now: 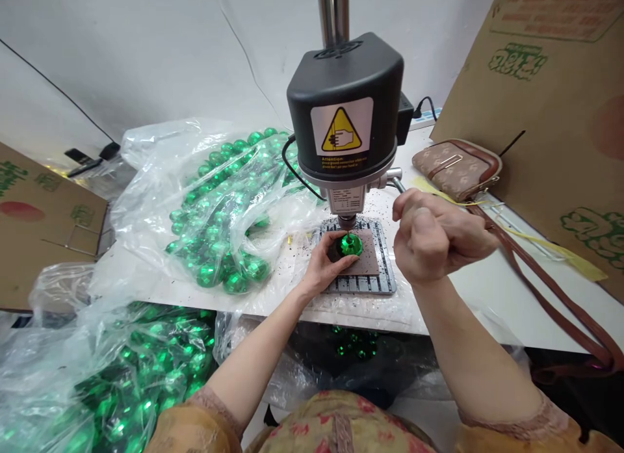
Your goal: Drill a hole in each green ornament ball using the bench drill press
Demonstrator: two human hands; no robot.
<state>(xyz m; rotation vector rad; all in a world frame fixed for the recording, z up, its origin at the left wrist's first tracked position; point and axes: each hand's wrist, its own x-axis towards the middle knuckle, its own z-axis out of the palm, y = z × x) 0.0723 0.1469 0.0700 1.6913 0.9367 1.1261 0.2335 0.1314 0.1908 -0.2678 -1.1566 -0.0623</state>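
Note:
A shiny green faceted ball [351, 245] sits on a square brown board [366, 261] under a black drill press [345, 115]. My left hand [327, 261] grips the ball between thumb and fingers, and the drill's chuck [347, 223] is right above it with the bit at the ball's top. Beneath the board is the slotted metal base [386, 271], scattered with dark shavings. My right hand [429, 235] is closed round the press's feed lever [397, 182], whose far end is hidden inside the fist.
Clear plastic bags of green balls lie on the table [234, 258] and below its left edge [146, 368]. A patterned purse [455, 168] with a brown strap lies at right. Cardboard boxes [550, 115] stand on both sides. More green balls [358, 342] show under the table edge.

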